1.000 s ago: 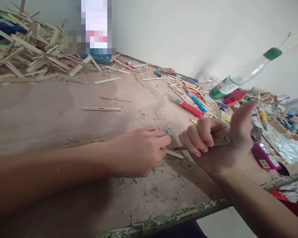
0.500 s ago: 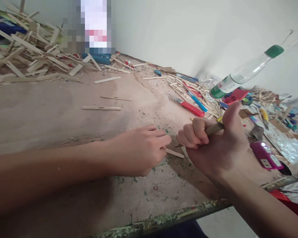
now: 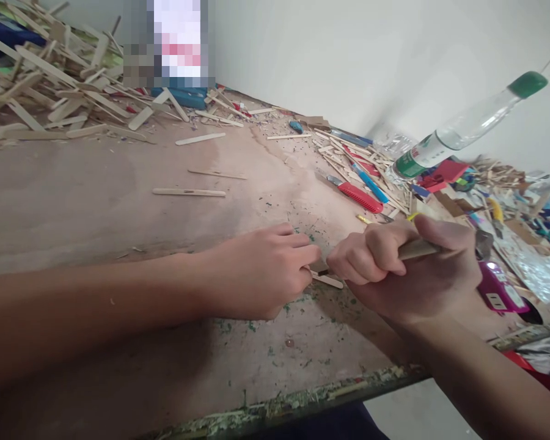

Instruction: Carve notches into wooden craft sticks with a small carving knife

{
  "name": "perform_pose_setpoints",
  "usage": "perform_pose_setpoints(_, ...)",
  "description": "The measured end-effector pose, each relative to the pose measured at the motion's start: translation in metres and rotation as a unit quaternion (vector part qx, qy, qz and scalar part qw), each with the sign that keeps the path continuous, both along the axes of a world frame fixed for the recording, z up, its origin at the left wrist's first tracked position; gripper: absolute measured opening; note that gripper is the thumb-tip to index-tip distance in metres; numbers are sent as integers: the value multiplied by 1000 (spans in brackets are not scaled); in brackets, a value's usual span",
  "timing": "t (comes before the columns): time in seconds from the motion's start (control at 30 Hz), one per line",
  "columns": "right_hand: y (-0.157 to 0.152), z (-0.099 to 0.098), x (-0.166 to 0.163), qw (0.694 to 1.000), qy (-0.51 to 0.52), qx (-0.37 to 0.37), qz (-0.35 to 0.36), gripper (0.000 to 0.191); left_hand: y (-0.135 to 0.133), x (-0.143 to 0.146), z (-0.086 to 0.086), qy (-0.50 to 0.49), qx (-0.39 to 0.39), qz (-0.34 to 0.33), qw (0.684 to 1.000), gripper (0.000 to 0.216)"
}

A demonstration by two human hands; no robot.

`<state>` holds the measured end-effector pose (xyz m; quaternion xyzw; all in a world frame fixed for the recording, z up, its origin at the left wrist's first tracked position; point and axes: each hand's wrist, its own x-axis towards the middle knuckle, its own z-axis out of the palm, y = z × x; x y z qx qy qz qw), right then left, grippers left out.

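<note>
My left hand (image 3: 261, 275) rests on the worn wooden table (image 3: 96, 201) and pins a flat wooden craft stick (image 3: 329, 281) under its fingertips. My right hand (image 3: 403, 269) is closed in a fist around a tool with a wooden handle (image 3: 419, 249). The tool's tip points down at the stick, right beside my left fingertips; the tip itself is mostly hidden by my fingers. Both hands are nearly touching.
A heap of wooden sticks (image 3: 41, 91) fills the far left. Single sticks (image 3: 189, 192) lie mid-table. To the right are a red-handled knife (image 3: 355, 195), a blue one (image 3: 370, 184), a clear bottle with a green cap (image 3: 467, 125), a magenta object (image 3: 497, 287) and scraps. The table's front edge (image 3: 302, 400) is chipped.
My right hand has turned over and dropped, thumb folding onto the handle, and brought the tool's tip down to the stick. My left hand has stayed put on the stick.
</note>
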<state>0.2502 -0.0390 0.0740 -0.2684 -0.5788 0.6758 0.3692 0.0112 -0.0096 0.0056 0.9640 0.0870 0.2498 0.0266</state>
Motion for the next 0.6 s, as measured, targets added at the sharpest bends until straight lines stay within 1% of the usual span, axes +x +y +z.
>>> perform_pose_setpoints(0.07,0,-1,0,1000,4,7,9,60,0,0,1,-1,-1,-1,1000,25)
perform_pose_setpoints(0.23,1,-3,1,1000,3,12,24,59,1,0,1,-4,-1,-4,1000,26)
perform_pose_setpoints(0.4,2,-1,4,999,-15,2,43,63,0,0,1,1,1,-2,1000,24)
perform_pose_setpoints(0.5,3,0,6,999,-25,-6,40,64,0,0,1,4,2,-4,1000,23)
perform_pose_setpoints(0.6,-1,1,4,998,-46,-12,33,71,1,0,1,8,2,-3,1000,24)
